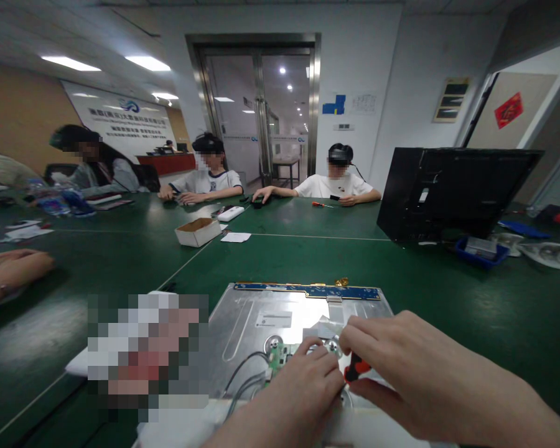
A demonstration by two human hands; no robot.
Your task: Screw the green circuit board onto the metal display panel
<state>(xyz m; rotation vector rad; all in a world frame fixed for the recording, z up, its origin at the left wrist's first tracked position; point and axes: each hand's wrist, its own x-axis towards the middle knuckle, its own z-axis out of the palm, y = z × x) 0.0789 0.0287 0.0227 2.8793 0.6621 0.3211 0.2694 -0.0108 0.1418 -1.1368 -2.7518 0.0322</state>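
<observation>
A silver metal panel point(247, 317) lies on the green table, with a blue circuit strip point(350, 291) along its far edge. On its near part sits a green circuit board point(276, 358) with dark cables point(245, 364) running off to the left. My left hand point(308, 379) rests over this board with its fingers bent; what they touch is hidden beneath them. Just to the right, my right hand point(387, 361) is closed around a red and black screwdriver handle point(356, 367). The tool's tip is hidden near my left hand.
A pixelated white and red item point(140, 348) lies left of the panel. Farther off are a small open box point(197, 232), a black monitor point(452, 193) and a blue tray point(481, 254). Another person's hands point(18, 270) rest at the left; several people sit beyond.
</observation>
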